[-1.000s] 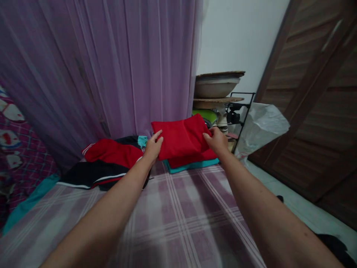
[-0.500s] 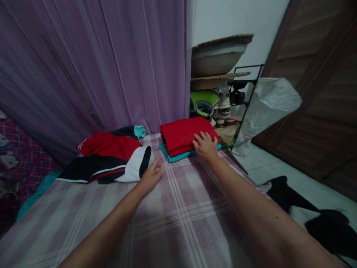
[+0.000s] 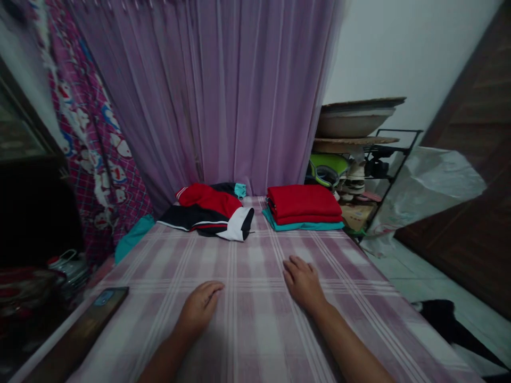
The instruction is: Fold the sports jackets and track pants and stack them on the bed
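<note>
My left hand (image 3: 199, 306) is over the near part of the checked sheet (image 3: 255, 340), its fingers loosely curved and nothing visible in them. Out to its right, my right hand (image 3: 304, 282) is low over the same sheet, palm down, with its slightly bent fingers holding nothing. Beyond the right hand sits a folded red garment (image 3: 303, 202) on top of a teal folded cloth (image 3: 311, 226). Left of that stack lies a loose heap: a red garment (image 3: 211, 199) and a black-and-white striped garment (image 3: 207, 222), with a dark piece ending in a teal cuff (image 3: 240, 190) behind.
A long dark board (image 3: 75, 335) with a phone-like blue patch lies along the left edge. Purple curtains (image 3: 247, 96) close off the back. At right stand a shoe rack (image 3: 393, 159), a plastic bag (image 3: 435, 186) and dark clothes (image 3: 443, 319) on the floor.
My right hand has left the red folded stack and drawn back toward me. My left hand has also come back from beside the striped garment. The view has turned left.
</note>
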{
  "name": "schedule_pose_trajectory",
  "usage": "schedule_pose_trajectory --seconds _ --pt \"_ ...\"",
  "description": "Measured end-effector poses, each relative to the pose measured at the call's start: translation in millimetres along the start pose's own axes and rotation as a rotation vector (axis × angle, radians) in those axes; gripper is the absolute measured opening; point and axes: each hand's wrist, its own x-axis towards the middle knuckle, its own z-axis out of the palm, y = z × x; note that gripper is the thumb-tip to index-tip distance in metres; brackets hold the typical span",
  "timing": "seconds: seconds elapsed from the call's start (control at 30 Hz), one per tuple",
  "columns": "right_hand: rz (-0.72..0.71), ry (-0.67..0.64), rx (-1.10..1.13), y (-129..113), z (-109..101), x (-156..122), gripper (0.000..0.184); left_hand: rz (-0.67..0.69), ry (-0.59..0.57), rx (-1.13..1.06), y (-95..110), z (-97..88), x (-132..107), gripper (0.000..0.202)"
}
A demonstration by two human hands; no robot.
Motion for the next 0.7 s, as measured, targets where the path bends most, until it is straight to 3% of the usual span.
schedule_pose_trajectory --seconds 0.17,0.33,0.4,0.53,0.7 --pt "-0.006 0.024 -0.048 -13 1 -29 0.039 -0.058 0.083 0.025 -19 -26.3 -36 0.034" --pt "-0.068 0.066 -0.082 -7 4 -40 0.042 -0.163 0.177 0.281 -42 -69.1 -67 0.039" --pt "-0.084 0.098 -0.088 -4 6 -41 0.043 -0.256 0.262 0.482 -49 -88.6 -78 0.040" --pt "-0.083 0.149 -0.087 -4 8 -46 0.042 -0.578 0.419 0.821 -61 -116.8 -98 0.051" --pt "-0.069 0.183 -0.062 -5 6 -58 0.042 -0.719 0.364 0.822 -72 -132.5 -107 0.059"
